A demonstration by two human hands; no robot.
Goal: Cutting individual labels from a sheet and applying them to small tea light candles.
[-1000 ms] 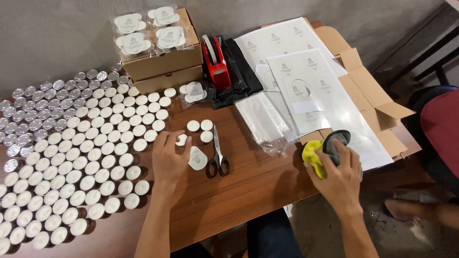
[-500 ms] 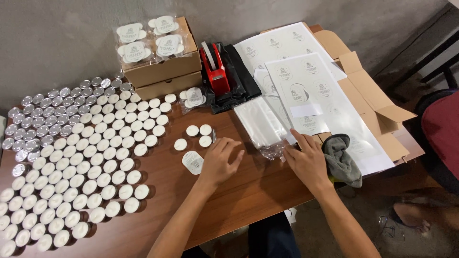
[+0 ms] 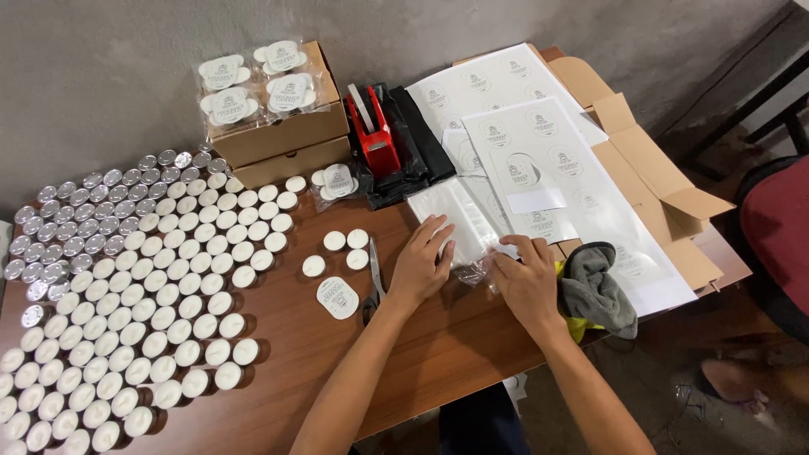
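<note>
Both my hands have left the tealights (image 3: 335,241) and grey rag (image 3: 595,289): left hand (image 3: 421,263) lies spread on the stack of clear plastic bags (image 3: 462,217), right hand (image 3: 527,281) pinches its near corner.

left hand (image 3: 420,263): moved from scissors (image 3: 372,285) onto clear bag stack (image 3: 462,217) | right hand (image 3: 528,281): released grey cloth (image 3: 595,288), now at bag stack's near end

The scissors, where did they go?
In the head view the scissors lie on the wooden table, partly hidden under the left hand. They sit just right of the white label sticker and below three loose tealight candles.
</note>
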